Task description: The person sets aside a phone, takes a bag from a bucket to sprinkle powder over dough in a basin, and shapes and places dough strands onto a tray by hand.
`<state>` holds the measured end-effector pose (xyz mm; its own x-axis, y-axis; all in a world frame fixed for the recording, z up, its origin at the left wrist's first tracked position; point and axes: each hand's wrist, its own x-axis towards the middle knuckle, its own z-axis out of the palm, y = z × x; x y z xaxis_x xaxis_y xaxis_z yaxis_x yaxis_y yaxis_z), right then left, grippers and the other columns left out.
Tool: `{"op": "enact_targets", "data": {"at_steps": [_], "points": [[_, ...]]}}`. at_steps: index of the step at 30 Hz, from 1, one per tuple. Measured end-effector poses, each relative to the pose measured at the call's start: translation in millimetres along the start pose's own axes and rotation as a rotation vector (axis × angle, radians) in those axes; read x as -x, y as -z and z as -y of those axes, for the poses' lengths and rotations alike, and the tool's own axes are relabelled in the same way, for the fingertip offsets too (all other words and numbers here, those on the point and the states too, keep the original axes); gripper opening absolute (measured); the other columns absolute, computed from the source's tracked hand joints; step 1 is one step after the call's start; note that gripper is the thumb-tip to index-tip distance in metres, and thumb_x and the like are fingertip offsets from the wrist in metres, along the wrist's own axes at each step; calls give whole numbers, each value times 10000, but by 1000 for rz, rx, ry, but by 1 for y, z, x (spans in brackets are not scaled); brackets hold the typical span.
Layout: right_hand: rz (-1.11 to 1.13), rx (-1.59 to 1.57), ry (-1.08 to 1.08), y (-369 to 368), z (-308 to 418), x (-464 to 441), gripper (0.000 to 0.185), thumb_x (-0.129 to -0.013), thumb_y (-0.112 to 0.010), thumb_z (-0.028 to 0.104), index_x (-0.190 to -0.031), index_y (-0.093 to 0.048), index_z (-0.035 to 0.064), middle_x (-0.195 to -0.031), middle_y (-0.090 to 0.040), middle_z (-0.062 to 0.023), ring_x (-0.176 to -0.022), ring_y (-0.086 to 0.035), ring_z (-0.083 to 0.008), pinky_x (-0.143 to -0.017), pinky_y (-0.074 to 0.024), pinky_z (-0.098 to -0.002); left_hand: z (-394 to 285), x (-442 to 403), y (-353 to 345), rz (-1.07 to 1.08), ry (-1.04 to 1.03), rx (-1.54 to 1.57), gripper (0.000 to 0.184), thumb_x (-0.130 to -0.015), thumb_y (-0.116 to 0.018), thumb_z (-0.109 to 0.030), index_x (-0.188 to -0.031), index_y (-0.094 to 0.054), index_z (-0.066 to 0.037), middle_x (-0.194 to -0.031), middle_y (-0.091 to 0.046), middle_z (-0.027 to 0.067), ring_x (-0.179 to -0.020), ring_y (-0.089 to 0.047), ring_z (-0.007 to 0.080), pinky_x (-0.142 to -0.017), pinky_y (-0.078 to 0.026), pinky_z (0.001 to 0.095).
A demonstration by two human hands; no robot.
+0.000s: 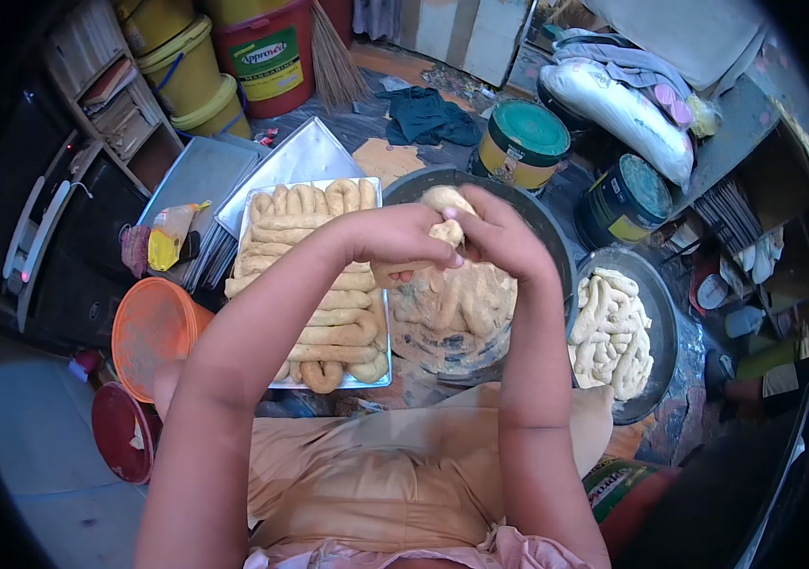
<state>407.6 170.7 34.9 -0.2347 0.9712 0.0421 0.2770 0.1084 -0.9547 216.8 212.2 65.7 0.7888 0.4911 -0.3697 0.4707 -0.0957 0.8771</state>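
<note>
A piece of pale dough (446, 201) is held between both hands, above the big dark basin (556, 223). My left hand (404, 237) has its fingers wrapped round the lower part of the dough. On the upper part, my right hand (499, 232) is closed, its thumb near the left one. Beneath the hands, a floury dough mass (456, 303) lies in the basin. To the left, a metal tray (378, 377) holds rows of rolled and looped dough pieces (343, 327). A smaller dark basin (660, 379) at the right contains twisted dough strips (613, 332).
An orange bucket (153, 327) and a red bowl (123, 431) stand at the left. Empty metal trays (290, 166) lie behind the filled tray. Beyond the big basin are green-lidded buckets (527, 133), a dark cloth (428, 116) and a white sack (618, 114).
</note>
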Motion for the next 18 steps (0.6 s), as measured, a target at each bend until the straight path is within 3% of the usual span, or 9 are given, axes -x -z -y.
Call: {"op": "enact_targets", "data": {"at_steps": [2, 4, 7, 8, 10, 11, 13, 15, 18], "points": [[-113, 269, 214, 0, 38, 2, 349, -882, -618, 314, -1011, -583, -8, -832, -638, -140, -710, -611, -215, -669, -493, -340, -15, 11, -6, -137, -15, -87, 416, -835, -627, -246, -1161, -554, 1, -901, -631, 79, -597, -577, 103, -489, -476, 253], [-220, 282, 243, -3, 62, 3, 369, -874, -637, 313, -1023, -583, -21, -853, -644, -160, -789, -628, -219, -716, -497, -347, -27, 20, -9, -221, -205, 240, 451, -809, -614, -178, -1195, -519, 34, -876, -613, 98, -704, -601, 139, -553, -494, 276], [-405, -267, 460, -18, 51, -8, 420, -837, -713, 291, -1117, -540, 29, -1009, -624, -109, -921, -600, -184, -763, -498, -331, -53, 31, -6, -308, -457, 410, 533, -797, -602, -147, -1275, -426, 10, -1018, -594, 140, -669, -601, 132, -505, -490, 248], [-423, -350, 437, -25, 40, -12, 430, -832, -722, 285, -1128, -531, 39, -1037, -609, -99, -932, -594, -180, -782, -493, -326, -62, 36, -3, -330, -536, 411, 568, -797, -599, -149, -1307, -389, -10, -1096, -588, 156, -625, -595, 120, -465, -484, 228], [-460, -521, 381, -41, 2, -20, 454, -821, -740, 273, -1151, -514, 57, -1095, -579, -80, -954, -580, -174, -820, -482, -316, -77, 46, 5, -320, -585, 436, 539, -802, -585, -134, -1283, -419, 43, -914, -581, 118, -628, -598, 136, -524, -496, 247], [-407, -314, 344, -50, -29, -24, 459, -802, -764, 266, -1136, -520, 67, -1109, -562, -67, -938, -571, -140, -814, -478, -299, -83, 50, 9, -341, -622, 433, 534, -804, -582, -137, -1276, -427, 59, -865, -579, 108, -618, -595, 138, -532, -496, 250], [-171, -176, -50, -75, -75, -22, 428, -788, -774, 258, -1100, -570, 48, -972, -602, -30, -872, -571, -127, -805, -477, -308, -91, 59, 18, -408, -707, 406, 536, -806, -581, -153, -1267, -434, 79, -807, -574, 96, -589, -586, 133, -527, -493, 250], [-72, -162, -141, -106, -160, -26, 342, -790, -760, 250, -1012, -624, 28, -896, -622, -50, -845, -580, -145, -794, -474, -315, -95, 70, 31, -460, -810, 436, 582, -806, -581, -187, -1303, -408, 62, -912, -607, 161, -576, -575, 125, -486, -476, 246], [-160, 28, -88, -136, -280, -20, 287, -843, -688, 234, -1029, -619, 27, -932, -640, -82, -817, -594, -160, -723, -482, -324, -78, 86, 67, -394, -1005, 514, 315, -908, -463, -216, -1061, -495, 58, -789, -567, 150, -543, -489, 130, -479, -421, 214]]}}
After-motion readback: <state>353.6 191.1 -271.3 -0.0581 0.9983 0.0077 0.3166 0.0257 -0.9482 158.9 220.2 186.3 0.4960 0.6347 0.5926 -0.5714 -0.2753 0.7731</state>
